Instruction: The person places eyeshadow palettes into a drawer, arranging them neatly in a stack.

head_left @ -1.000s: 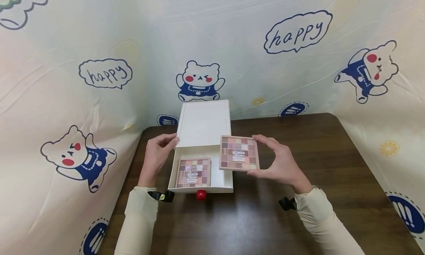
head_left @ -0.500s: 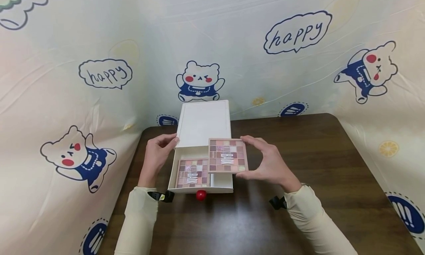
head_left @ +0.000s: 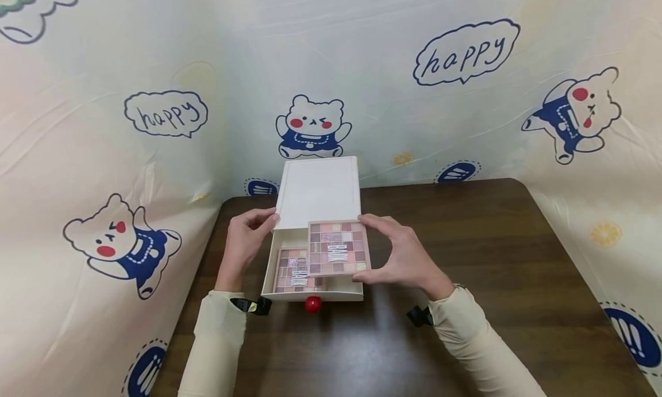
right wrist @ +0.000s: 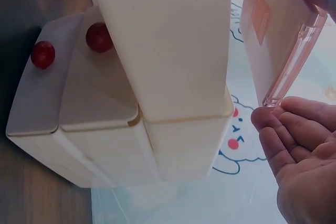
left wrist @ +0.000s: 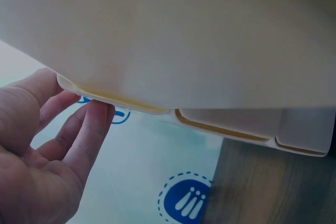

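- Head view: a white drawer box [head_left: 318, 190] is seen standing on a dark wooden table [head_left: 491, 242], with its top drawer [head_left: 313, 290] pulled out toward the person and a red knob [head_left: 312, 304] on the drawer front.
- An eyeshadow palette [head_left: 338, 249] is gripped by the right hand [head_left: 400, 256], thumb at the near edge and fingers curled over the far edge; it is held above the drawer, over its right part, and is not seen to touch it.
- A second palette [head_left: 291, 270] is seen lying flat inside the drawer, at its left side, partly covered by the held one.
- The left hand [head_left: 245, 239] is placed against the left side of the box, its fingers curled round the top corner.
- Left wrist view: the fingertips [left wrist: 97, 116] are shown touching the box's edge.
- Right wrist view: the palette's clear edge [right wrist: 294, 61] is pinched between fingers, just right of the box; two red knobs are visible on lower drawers.
- A bear-printed cloth [head_left: 155, 115] is hung behind and beside the box.
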A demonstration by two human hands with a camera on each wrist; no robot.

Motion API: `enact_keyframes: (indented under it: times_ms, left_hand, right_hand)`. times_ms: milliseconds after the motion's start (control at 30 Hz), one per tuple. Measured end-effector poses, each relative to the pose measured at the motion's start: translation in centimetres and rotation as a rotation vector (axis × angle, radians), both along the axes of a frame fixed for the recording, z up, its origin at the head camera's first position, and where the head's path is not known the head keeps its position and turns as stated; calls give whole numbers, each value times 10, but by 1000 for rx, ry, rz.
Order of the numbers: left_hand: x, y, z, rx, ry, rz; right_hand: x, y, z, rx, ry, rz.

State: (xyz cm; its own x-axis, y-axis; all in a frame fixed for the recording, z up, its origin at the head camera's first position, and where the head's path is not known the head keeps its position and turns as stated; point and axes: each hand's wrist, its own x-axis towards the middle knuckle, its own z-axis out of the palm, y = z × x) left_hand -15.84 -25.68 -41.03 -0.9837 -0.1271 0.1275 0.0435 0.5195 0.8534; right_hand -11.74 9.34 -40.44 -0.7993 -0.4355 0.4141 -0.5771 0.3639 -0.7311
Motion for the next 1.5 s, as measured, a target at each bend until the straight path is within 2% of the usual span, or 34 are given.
enact_keyframes:
  times_ms: [633, 1133, 1500]
  left_hand:
    - [1, 0, 1, -5, -13, 15]
    - [-1, 1, 0, -10, -22, 25]
    - [-1, 2, -2, -6, -22, 29]
  right_hand:
    - [-5, -37, 7, 58, 32, 92]
    - [-3, -60, 11, 149, 47, 115]
    - [-5, -72, 14, 260, 43, 119]
